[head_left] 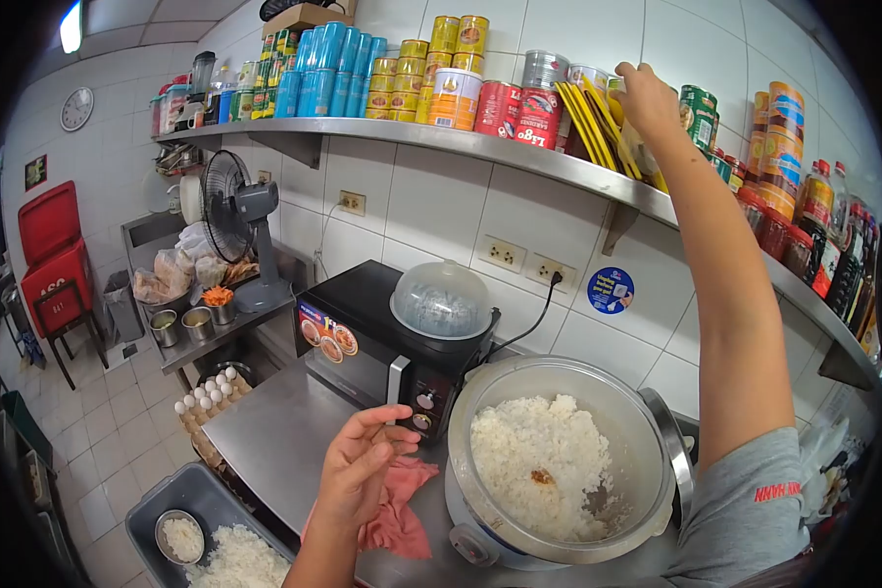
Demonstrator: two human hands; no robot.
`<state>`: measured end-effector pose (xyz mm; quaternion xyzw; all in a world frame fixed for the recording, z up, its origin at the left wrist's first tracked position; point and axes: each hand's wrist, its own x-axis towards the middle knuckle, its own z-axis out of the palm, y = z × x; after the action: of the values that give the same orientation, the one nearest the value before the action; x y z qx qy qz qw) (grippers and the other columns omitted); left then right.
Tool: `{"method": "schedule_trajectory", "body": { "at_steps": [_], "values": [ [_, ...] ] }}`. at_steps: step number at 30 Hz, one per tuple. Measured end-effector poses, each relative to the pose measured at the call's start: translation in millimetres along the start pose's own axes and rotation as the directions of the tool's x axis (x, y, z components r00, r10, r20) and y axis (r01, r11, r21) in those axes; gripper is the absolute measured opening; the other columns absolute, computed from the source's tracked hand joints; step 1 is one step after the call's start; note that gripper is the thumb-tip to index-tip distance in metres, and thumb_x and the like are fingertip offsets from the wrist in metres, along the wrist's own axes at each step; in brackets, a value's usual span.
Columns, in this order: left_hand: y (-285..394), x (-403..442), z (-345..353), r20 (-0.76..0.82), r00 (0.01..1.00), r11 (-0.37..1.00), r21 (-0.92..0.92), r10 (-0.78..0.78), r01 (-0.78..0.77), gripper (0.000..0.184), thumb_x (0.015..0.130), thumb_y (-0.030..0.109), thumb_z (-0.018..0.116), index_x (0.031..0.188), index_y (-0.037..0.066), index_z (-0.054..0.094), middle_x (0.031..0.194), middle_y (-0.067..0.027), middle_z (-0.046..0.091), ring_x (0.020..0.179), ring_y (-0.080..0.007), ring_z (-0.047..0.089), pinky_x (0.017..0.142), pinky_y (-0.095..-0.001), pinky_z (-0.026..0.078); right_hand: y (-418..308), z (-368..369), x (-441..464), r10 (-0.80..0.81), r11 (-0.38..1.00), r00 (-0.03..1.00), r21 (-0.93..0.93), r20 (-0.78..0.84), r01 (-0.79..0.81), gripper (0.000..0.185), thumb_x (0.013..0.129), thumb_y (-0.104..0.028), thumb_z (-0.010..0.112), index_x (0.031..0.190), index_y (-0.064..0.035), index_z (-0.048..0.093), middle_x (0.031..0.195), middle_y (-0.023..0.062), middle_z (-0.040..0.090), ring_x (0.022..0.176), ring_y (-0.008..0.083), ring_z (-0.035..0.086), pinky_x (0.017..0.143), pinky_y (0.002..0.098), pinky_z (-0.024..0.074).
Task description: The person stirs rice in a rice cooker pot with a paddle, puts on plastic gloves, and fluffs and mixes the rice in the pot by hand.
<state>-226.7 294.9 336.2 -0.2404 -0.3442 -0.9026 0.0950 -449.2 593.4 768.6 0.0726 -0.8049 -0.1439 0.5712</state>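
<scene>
My right hand (647, 100) is raised to the wall shelf, its fingers curled at something beside a row of yellow packets (588, 122); what it grips is mostly hidden behind the hand. My left hand (361, 470) hovers in front of the microwave, fingers bent but apart, with nothing in it. Beneath it lies a crumpled pink-red cloth (402, 505). Between my arms stands a large rice cooker (647, 519), lid off. White cooked rice (529, 446) fills its pot, with a small brown patch of seasoning (542, 477) on top.
A black microwave (358, 338) carries a clear dome cover (446, 299). The steel shelf (412, 135) holds cans, jars and bottles. A fan (255, 225) stands left. Eggs (211, 390) sit low by the counter, near a grey tub (157, 487) with rice. A power cord (529, 328) runs to the outlet.
</scene>
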Motion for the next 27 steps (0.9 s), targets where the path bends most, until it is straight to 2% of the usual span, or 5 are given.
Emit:
{"method": "schedule_trajectory", "body": {
  "at_steps": [7,14,19,23,27],
  "values": [
    [4,-12,-6,-0.028,0.999,0.995,0.096,-0.036,0.039,0.033,0.089,0.011,0.068,0.118,-0.001,0.058,0.124,-0.0164,0.060,0.103,-0.0226,0.064,0.090,-0.0361,0.050,-1,51,0,-0.004,0.945,0.998,0.327,0.062,-0.016,0.042,0.101,-0.043,0.045,0.127,-0.0112,0.056,0.119,0.0297,0.048,0.106,0.0477,0.058,0.094,0.0485,0.0476],
    [7,-5,11,-0.009,0.997,0.984,0.157,-0.082,0.083,0.031,0.087,0.010,0.068,0.115,-0.002,0.059,0.119,-0.0140,0.063,0.099,-0.0203,0.064,0.090,-0.0349,0.050,26,-23,-5,0.059,0.619,0.997,0.782,0.054,-0.079,0.051,0.099,-0.049,0.045,0.124,-0.0075,0.063,0.118,0.0167,0.063,0.115,0.0280,0.057,0.098,0.0394,0.0433],
    [20,3,47,0.081,0.994,0.959,0.278,-0.080,0.054,0.043,0.083,0.007,0.072,0.122,-0.001,0.056,0.121,-0.0127,0.063,0.105,-0.0203,0.062,0.094,-0.0340,0.049,-44,-103,-57,0.077,0.068,0.956,0.955,0.284,-0.289,0.050,0.102,-0.048,0.042,0.121,-0.0078,0.064,0.116,0.0128,0.063,0.110,0.0256,0.058,0.095,0.0410,0.0467],
    [27,16,84,0.189,0.981,0.955,0.281,0.043,-0.096,0.062,0.081,0.006,0.073,0.136,-0.001,0.045,0.134,-0.0145,0.055,0.116,-0.0236,0.058,0.100,-0.0373,0.047,-88,-167,-124,-0.339,-0.592,0.818,0.570,0.466,-0.570,0.051,0.091,-0.013,0.054,0.140,-0.0140,0.044,0.140,0.0172,0.045,0.133,0.0278,0.036,0.101,0.0405,0.0450],
    [20,9,99,0.145,0.989,0.994,-0.094,-0.039,0.053,0.057,0.088,0.011,0.068,0.138,0.000,0.043,0.135,-0.0142,0.052,0.119,-0.0242,0.056,0.100,-0.0389,0.048,-154,-160,-220,-0.059,-0.795,0.934,0.550,0.353,-0.258,0.050,0.104,-0.044,0.039,0.132,-0.0047,0.052,0.116,0.0121,0.063,0.099,0.0215,0.064,0.089,0.0362,0.0537]
  ]
}}
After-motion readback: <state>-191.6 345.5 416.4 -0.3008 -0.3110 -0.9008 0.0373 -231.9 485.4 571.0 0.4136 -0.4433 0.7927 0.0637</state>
